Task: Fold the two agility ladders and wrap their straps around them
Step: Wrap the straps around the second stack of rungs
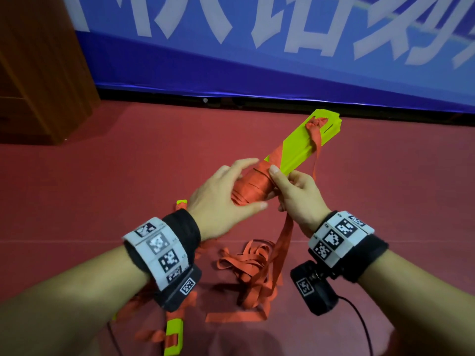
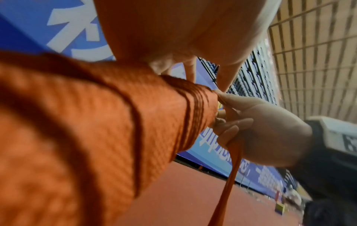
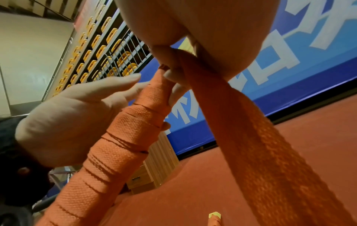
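Note:
A folded agility ladder of yellow-green rungs (image 1: 300, 143) is held above the floor, pointing away to the right. Orange strap is wound many times around its near end (image 1: 248, 195) (image 2: 96, 122) (image 3: 119, 145). My left hand (image 1: 254, 182) (image 3: 67, 114) holds that wrapped end between thumb and fingers. My right hand (image 1: 279, 187) (image 2: 260, 134) pinches the loose strap (image 1: 285, 235) (image 2: 231, 175) (image 3: 251, 137) close to the bundle. The strap hangs down to a tangled pile (image 1: 252, 268) on the floor. A second ladder (image 1: 174, 332) lies on the floor, partly hidden under my left forearm.
The floor (image 1: 102, 176) is red. A blue banner with white characters (image 1: 257, 60) runs along the back. A wooden cabinet (image 1: 38, 73) stands at the far left. A black cable (image 1: 359, 317) trails from my right wrist. One yellow-green rung end (image 3: 214, 215) lies below.

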